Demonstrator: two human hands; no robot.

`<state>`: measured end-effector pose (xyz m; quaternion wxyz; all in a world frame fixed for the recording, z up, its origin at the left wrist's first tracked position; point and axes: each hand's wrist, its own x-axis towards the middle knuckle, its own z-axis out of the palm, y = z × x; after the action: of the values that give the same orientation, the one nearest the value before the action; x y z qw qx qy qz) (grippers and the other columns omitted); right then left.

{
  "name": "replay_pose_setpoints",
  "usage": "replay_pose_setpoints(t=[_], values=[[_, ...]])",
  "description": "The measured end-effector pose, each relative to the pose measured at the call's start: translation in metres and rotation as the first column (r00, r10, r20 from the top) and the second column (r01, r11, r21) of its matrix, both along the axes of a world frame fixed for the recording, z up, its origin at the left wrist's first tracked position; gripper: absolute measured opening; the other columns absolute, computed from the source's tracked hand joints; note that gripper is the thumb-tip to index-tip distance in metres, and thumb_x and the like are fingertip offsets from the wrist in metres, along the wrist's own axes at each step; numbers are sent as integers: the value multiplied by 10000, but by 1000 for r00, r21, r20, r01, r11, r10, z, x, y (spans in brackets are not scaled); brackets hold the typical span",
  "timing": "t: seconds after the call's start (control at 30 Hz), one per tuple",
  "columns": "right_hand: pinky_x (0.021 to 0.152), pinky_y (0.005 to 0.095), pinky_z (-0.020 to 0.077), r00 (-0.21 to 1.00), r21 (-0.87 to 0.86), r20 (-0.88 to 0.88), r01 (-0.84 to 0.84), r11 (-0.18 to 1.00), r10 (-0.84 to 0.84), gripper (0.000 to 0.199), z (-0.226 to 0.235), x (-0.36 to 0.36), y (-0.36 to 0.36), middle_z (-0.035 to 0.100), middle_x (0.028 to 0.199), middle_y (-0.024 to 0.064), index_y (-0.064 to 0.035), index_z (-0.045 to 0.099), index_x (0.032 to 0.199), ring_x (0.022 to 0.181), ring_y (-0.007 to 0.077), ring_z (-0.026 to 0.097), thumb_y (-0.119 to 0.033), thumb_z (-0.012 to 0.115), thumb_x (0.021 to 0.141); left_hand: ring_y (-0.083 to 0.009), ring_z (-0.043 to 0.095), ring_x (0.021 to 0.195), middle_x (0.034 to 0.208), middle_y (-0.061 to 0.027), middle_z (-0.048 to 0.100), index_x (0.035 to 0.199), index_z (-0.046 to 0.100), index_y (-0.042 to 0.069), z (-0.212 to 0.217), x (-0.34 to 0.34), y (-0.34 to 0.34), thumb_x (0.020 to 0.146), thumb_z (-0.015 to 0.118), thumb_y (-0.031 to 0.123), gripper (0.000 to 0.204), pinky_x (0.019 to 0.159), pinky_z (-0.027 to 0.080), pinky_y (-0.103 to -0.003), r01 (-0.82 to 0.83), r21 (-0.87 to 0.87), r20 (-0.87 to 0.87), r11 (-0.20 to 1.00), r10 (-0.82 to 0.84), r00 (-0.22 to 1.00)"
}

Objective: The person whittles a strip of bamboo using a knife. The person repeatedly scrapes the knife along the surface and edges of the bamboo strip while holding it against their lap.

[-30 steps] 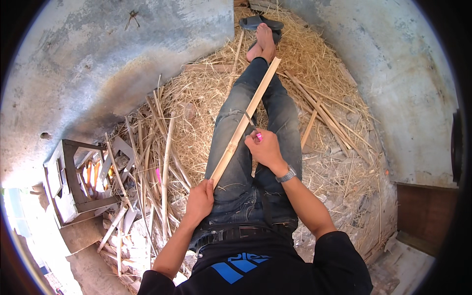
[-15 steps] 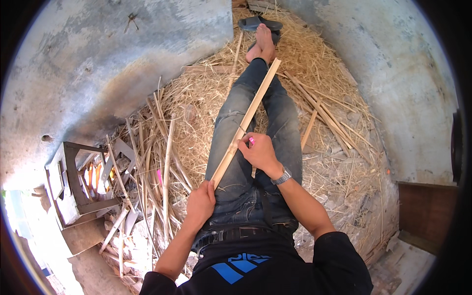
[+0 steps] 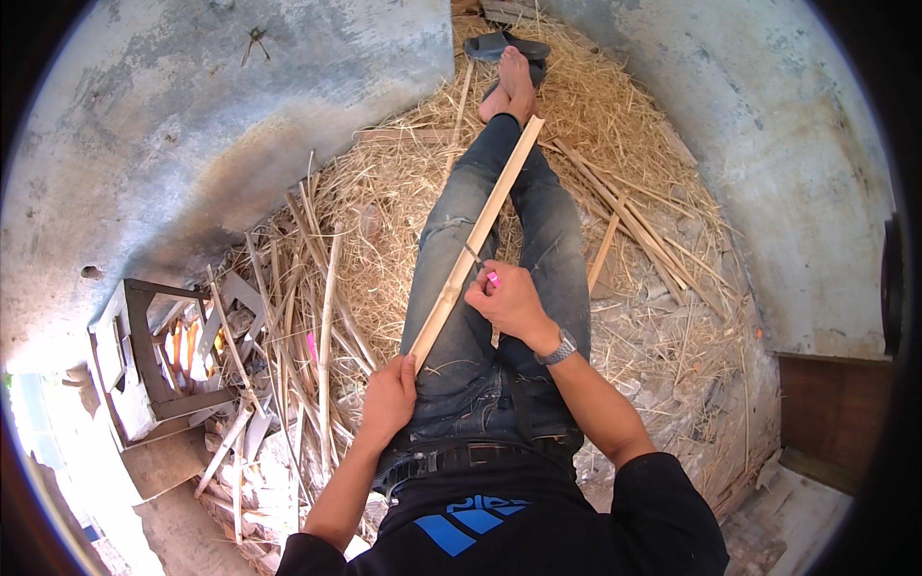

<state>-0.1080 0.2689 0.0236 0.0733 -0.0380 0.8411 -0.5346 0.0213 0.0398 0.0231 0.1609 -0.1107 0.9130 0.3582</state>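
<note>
Head view: left hand (image 3: 389,396) grips bamboo strip (image 3: 490,216) slanting away rightward, right hand (image 3: 509,300) clasps knife (image 3: 478,260); boxy frame (image 3: 146,352) farther left

Your strip (image 3: 490,211) is pale yellow-tan; your knife (image 3: 473,256) shows dark metal and bright pink at the handle (image 3: 494,279). You wear faded blue-black jeans (image 3: 557,254), a black shirt (image 3: 567,542) with a bright blue print (image 3: 477,521), and a silver watch (image 3: 560,348). Around you, the straw (image 3: 629,110) is golden, the slippers (image 3: 487,45) dark grey, and the left wall (image 3: 317,58) mottled blue-grey with a brownish stain (image 3: 216,173).
</note>
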Motion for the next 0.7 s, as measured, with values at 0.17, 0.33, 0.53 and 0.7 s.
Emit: replay_pose_setpoints(t=[0.17, 0.33, 0.53, 0.7], values=[[559, 322, 428, 999, -53, 17, 42, 998, -42, 298, -5, -5, 23, 552, 612, 18, -5, 604, 776, 569, 124, 525, -219, 684, 968, -384, 627, 613, 675, -199, 638, 884, 654, -18, -8, 5, -27, 1116, 501, 322, 439, 622, 491, -442, 1, 229, 32, 973, -8, 999], [662, 382, 478, 999, -18, 19, 47, 999, -46, 426, -30, -28, 50, 623, 713, 136, -3, 627, 887, 672, 259, 610, -352, 516, 1104, -344, 544, 545, 631, -195, 573, 861, 626, -21, -14, 29, -64, 1113, 507, 291, 419, 578, 443, -438, 13, 207, 47, 978, -23, 999], [656, 459, 493, 986, 120, -99, 147, 982, -136, 361, -45, -60, 60, 660, 747, 208, -1, 637, 900, 725, 405, 670, -289, 535, 1092, -428, 561, 564, 631, -232, 555, 816, 583, -14, -7, 50, -97, 1098, 532, 251, 391, 556, 436, -472, 56, 70, 3, 996, -56, 998], [594, 538, 425, 928, 153, -311, 261, 953, -205, 382, -57, -102, 65, 606, 726, 270, 1, 608, 842, 703, 508, 593, -285, 546, 1087, -484, 579, 597, 634, -243, 566, 814, 584, -4, -16, 59, -115, 1098, 519, 239, 379, 562, 443, -514, 80, 31, -65, 996, -78, 995]])
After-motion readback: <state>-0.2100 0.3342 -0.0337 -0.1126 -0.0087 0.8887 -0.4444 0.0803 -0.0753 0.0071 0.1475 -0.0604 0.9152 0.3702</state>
